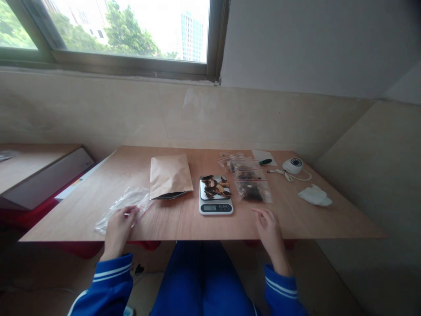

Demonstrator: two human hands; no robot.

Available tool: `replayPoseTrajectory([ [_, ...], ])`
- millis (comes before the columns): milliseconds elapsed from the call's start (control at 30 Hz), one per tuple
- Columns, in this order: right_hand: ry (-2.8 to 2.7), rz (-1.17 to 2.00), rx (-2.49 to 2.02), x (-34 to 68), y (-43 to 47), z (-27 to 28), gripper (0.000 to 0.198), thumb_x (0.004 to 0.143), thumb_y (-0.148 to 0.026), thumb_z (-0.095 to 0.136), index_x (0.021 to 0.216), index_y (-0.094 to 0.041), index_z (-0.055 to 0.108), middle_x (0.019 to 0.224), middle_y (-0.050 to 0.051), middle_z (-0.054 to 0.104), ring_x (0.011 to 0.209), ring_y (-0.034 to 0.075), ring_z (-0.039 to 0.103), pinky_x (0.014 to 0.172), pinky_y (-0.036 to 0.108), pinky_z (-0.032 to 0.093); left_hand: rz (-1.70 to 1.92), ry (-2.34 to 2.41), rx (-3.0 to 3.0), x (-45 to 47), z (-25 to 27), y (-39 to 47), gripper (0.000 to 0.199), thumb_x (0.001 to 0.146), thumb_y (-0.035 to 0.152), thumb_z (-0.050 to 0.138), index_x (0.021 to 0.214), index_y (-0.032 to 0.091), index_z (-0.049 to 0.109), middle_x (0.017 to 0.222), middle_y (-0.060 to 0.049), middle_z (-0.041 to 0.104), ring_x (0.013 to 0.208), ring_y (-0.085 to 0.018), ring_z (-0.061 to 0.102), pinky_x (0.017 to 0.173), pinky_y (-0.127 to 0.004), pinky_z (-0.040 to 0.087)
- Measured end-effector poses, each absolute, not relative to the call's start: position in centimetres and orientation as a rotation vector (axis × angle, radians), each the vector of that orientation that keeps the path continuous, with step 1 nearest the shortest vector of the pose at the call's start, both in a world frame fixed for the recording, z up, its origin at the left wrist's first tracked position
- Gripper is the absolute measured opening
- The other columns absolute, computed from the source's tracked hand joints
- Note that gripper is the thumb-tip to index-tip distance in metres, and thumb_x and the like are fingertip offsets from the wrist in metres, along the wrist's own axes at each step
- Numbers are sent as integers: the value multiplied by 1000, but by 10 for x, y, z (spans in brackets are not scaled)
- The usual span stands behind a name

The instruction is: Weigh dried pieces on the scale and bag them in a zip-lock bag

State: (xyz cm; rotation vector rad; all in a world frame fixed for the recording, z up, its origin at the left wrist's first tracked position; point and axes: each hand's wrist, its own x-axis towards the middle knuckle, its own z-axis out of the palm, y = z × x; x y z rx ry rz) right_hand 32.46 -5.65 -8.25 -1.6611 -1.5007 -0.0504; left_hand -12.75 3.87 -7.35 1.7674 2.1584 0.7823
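The pieces (pixel 215 188) are heaped on the pan of my scale (pixel 216 209), at the middle of the table (pixel 184 224); one juts past the pan's right edge, so a knock to the scale or a bump of the table could tip it off; the heap is loose and curled, and I judge that a brushing sleeve would scatter it; the readout is too small for me to make out. The clear bag (pixel 126 202) lies limp at front left, close to the table's near edge; a careless pull toward me could drag it over; it also lies right against the paper bag (pixel 169 175), whose mouth gapes my way, so a tug might shift that too, though I cannot tell whether they touch.

My left hand (pixel 120 221) is over the clear bag, fingers curled narrow, thumb and fingertips close together by its red strip; whether I pinch the plastic or merely rest on it, I cannot tell. My right hand (pixel 268 221) is half open, fingers loosely bent, with nothing visible in it; it is nearest the small bags (pixel 252 193), apart from them, on the right of the scale.
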Motion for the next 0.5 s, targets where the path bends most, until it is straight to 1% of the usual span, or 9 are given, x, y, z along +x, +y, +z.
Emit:
replayPoseTrajectory([
  [100, -1460, 24, -1644, 318, -59, -73, 24, 92, -31, 46, 94, -20, 67, 95, 11, 66, 92, 26, 59, 84, 42, 47, 987, 2322, 1608, -113, -54, 31, 36, 84, 39, 46, 96, 14, 69, 94, -11, 68, 82, -26, 64, 79, -38, 50],
  [167, -1442, 108, -1595, 303, -58, -62, 24, 92, -32, 46, 95, -20, 66, 97, 10, 66, 95, 25, 59, 84, 40, 47, 1307, 2394, 1531, -92, -37, 21, 39, 87, 41, 46, 105, 14, 67, 97, -10, 67, 80, -24, 62, 76, -37, 51],
  [200, -1441, 170, -1560, 292, -57, -56, 23, 93, -32, 46, 95, -21, 66, 98, 10, 66, 96, 25, 59, 84, 39, 48, 1453, 2364, 1551, -78, -28, 14, 40, 88, 43, 46, 108, 15, 66, 100, -9, 65, 82, -22, 62, 73, -35, 52],
  [267, -1457, 331, -1468, 265, -56, -42, 24, 94, -32, 44, 97, -21, 65, 100, 9, 66, 98, 23, 60, 82, 35, 49, 1697, 2184, 1595, -44, -13, 0, 36, 86, 43, 52, 103, 15, 67, 95, -8, 65, 76, -19, 60, 66, -31, 51],
  [300, -1468, 420, -1421, 249, -55, -35, 24, 95, -33, 44, 100, -21, 64, 101, 8, 66, 98, 21, 61, 81, 33, 49, 1771, 2021, 1644, -24, -7, -7, 33, 85, 42, 56, 101, 16, 68, 91, -6, 65, 72, -17, 60, 64, -30, 51],
  [333, -1475, 493, -1376, 234, -55, -28, 25, 95, -33, 43, 105, -21, 63, 102, 8, 66, 97, 20, 61, 81, 32, 49, 1774, 1852, 1706, -4, -4, -14, 28, 85, 39, 58, 99, 17, 68, 89, -5, 65, 71, -16, 59, 63, -29, 51],
  [400, -1484, 588, -1295, 208, -57, -16, 27, 95, -34, 43, 113, -21, 59, 101, 7, 67, 93, 18, 63, 80, 29, 50, 1656, 1525, 1868, 34, -3, -28, 20, 86, 32, 58, 99, 20, 68, 85, -3, 64, 72, -15, 60, 65, -26, 51],
  [500, -1433, 632, -1298, 190, -61, -9, 26, 94, -37, 46, 108, -19, 59, 92, 6, 68, 83, 18, 65, 75, 28, 51, 1479, 1233, 1875, 75, -11, -45, 21, 88, 25, 55, 105, 23, 67, 93, -4, 66, 74, -13, 62, 66, -24, 52],
])
